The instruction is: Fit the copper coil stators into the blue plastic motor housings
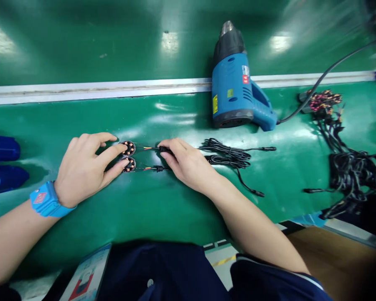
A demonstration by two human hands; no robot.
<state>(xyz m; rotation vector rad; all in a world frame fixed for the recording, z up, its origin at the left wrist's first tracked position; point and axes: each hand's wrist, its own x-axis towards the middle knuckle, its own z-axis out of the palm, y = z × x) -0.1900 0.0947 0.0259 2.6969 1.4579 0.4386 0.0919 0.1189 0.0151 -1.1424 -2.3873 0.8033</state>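
Two small round circuit boards (130, 164) lie one above the other on the green mat, with thin coloured wires running right to black cables. My left hand (89, 163), wearing a blue wrist strap (48, 200), has its fingers spread, with fingertips resting on both boards. Thumb and index finger of my right hand (188, 163) pinch the black cable end (164, 149) of the upper board. The lower cable's black grommet (158, 168) lies just below those fingers. Beyond my right hand are the two coiled black cables (230, 152) with plug ends.
A blue heat gun (233, 88) lies behind my right hand, its cord (324, 75) trailing right. Several bundled cables (354, 171) with boards are heaped at the right. Dark blue objects (3, 163) stand at the left edge. A white strip (113, 90) crosses the bench.
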